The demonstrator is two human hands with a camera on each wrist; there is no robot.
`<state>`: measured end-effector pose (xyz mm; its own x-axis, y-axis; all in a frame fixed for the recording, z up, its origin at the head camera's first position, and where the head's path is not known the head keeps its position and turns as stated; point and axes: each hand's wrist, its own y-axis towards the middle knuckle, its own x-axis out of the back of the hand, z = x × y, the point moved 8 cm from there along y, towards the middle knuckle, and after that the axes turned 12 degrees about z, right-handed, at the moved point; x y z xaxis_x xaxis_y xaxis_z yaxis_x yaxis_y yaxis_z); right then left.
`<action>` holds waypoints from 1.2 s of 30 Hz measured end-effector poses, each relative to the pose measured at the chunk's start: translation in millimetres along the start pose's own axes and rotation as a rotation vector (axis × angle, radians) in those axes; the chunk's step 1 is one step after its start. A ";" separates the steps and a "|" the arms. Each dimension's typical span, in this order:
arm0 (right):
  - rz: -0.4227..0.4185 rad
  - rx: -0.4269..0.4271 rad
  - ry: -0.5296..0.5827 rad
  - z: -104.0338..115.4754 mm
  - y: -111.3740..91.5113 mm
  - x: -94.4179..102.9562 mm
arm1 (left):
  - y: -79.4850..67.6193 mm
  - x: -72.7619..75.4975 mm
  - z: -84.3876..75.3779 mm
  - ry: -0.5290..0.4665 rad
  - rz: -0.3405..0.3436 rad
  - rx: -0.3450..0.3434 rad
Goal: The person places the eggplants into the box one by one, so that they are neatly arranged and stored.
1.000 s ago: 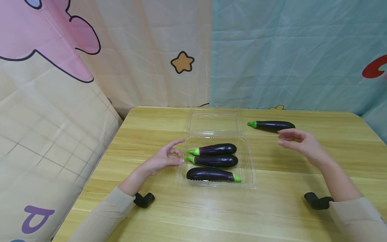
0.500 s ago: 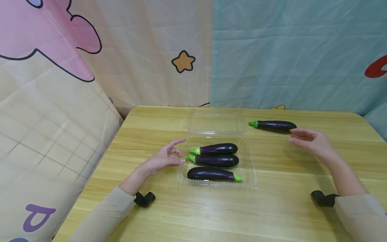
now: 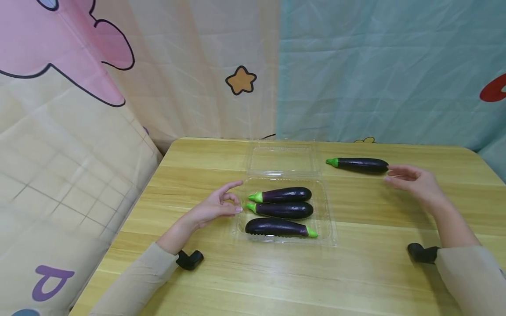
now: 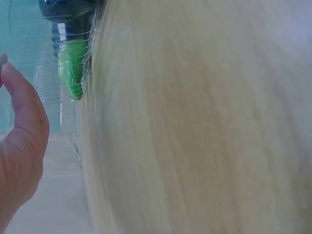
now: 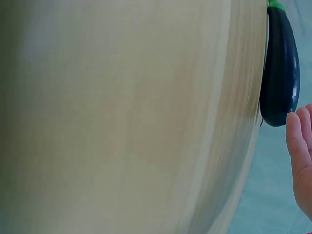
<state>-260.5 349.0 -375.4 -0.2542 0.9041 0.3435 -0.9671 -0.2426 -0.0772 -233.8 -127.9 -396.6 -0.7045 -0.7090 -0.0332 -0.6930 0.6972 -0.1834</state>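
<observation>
An open clear plastic clamshell box (image 3: 325,210) lies on the table, holding three dark purple eggplants: the back one (image 3: 287,194), the middle one (image 3: 282,210) and the front one (image 3: 275,227). The front one's green stem points right, the other two stems left. My left hand (image 3: 213,207) is at the box's left side, index finger extended, thumb tip right by the rim. Another eggplant (image 3: 363,165) lies at the back right, stem to the left. My right hand (image 3: 421,184) has its fingertips at that eggplant's rounded right end, thumb and fingers apart; the right wrist view shows this too.
The box's hinged lid (image 3: 281,159) lies folded back behind it, near the far edge of the wooden table (image 3: 269,276). Printed curtains (image 3: 336,79) hang close behind and at the left. A black wrist mount (image 3: 423,253) sticks out from each sleeve.
My right hand has moved right along the back-right eggplant, from overlapping its end to just beyond it. The left hand and the boxed eggplants have stayed in place.
</observation>
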 end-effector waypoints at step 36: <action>0.009 -0.169 -0.304 -13.2 44.4 12.5 | 1.3 -0.8 -0.3 -0.011 0.017 -0.008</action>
<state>-306.8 354.2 -387.0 -0.2720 0.7500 0.6029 -0.9597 -0.1656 -0.2269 -234.2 -126.4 -396.5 -0.7142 -0.6984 -0.0472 -0.6824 0.7097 -0.1751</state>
